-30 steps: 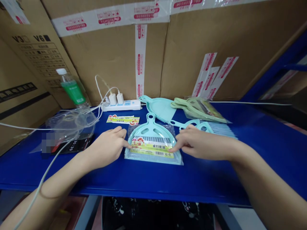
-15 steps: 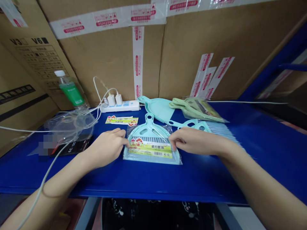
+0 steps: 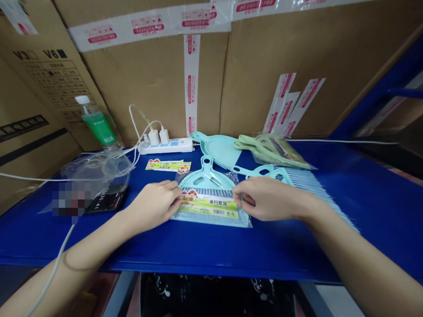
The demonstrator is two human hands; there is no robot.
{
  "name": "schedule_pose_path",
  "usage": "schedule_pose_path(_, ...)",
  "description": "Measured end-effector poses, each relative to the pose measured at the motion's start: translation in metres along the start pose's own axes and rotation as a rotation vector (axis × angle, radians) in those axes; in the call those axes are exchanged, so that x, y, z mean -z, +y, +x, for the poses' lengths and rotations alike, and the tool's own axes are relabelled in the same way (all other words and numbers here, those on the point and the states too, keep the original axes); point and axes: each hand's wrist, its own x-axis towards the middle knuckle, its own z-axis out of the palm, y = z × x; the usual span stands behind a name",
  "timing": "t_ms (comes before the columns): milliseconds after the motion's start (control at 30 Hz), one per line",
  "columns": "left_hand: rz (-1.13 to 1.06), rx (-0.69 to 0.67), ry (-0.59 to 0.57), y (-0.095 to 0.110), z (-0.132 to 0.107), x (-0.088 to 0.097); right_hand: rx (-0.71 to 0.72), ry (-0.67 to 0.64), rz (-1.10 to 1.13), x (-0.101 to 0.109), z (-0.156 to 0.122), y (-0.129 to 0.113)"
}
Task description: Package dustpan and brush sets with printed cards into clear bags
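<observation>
Bagged dustpan set (image 3: 208,196) lies flat on the table (image 3: 198,248), set back from its front edge. Left hand (image 3: 155,204) grip pinches the bag's left edge. Right hand (image 3: 264,201) grip apparently pinches its right edge. Loose brush (image 3: 299,177) lies just behind.

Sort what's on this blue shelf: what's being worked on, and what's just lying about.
In hand: bagged teal dustpan set, pinched at its side edges by the left hand and right hand.

Lying about: loose teal dustpan, loose teal brush, bagged green set, spare label card, power strip, green bottle, clear plastic bags, black timer.
</observation>
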Motion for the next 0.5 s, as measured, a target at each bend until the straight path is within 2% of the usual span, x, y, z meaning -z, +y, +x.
schedule_pose_path(267,0.139,-0.068,0.051,0.007,0.0003,-0.0004,-0.028,0.019,-0.024,-0.0027,0.0049,-0.0036)
schedule_pose_path(500,0.157,-0.1,0.096,0.0072,0.0,-0.003,0.081,0.026,0.016,-0.0031,0.007,-0.0008)
